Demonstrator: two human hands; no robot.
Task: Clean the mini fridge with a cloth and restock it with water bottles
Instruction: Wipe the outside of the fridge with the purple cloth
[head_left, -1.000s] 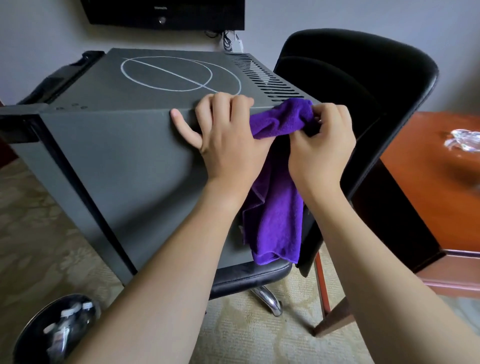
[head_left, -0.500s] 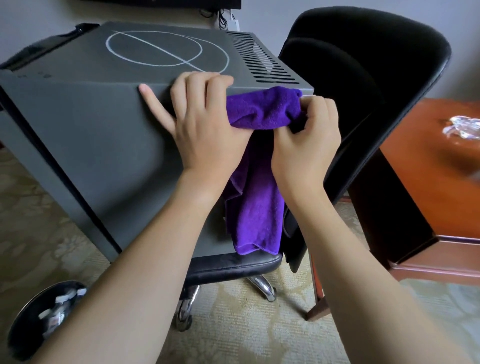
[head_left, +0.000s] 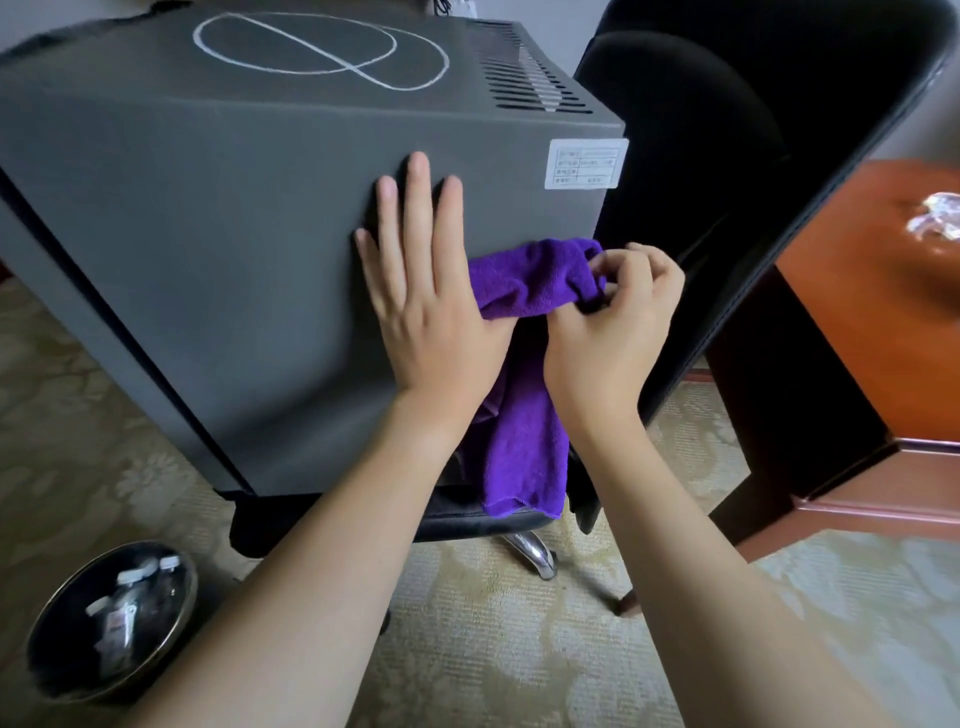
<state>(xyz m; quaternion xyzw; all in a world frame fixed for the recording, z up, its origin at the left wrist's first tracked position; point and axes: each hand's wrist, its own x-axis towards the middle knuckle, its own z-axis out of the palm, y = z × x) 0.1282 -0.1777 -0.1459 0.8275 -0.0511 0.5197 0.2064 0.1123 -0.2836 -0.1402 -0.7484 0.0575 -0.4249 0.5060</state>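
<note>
The dark grey mini fridge (head_left: 208, 249) stands on a black office chair, its side wall facing me and a white chalk loop drawn on its top. A purple cloth (head_left: 524, 395) hangs down that side wall near the back corner. My left hand (head_left: 421, 291) lies flat on the wall with straight fingers, its palm edge over the cloth's left end. My right hand (head_left: 613, 322) pinches the bunched upper right end of the cloth. Several water bottles (head_left: 124, 597) lie in a round metal bin on the floor at the lower left.
The black office chair (head_left: 727, 156) rises behind and to the right of the fridge; its chrome base (head_left: 535, 556) shows below. A reddish wooden table (head_left: 872, 312) with a clear glass piece stands at the right. Patterned beige carpet covers the floor. A white label (head_left: 584, 163) sits on the fridge's corner.
Both hands have slid with the cloth down from the fridge's top edge onto its side wall. My left hand's fingers have straightened out flat. The white label has come into view.
</note>
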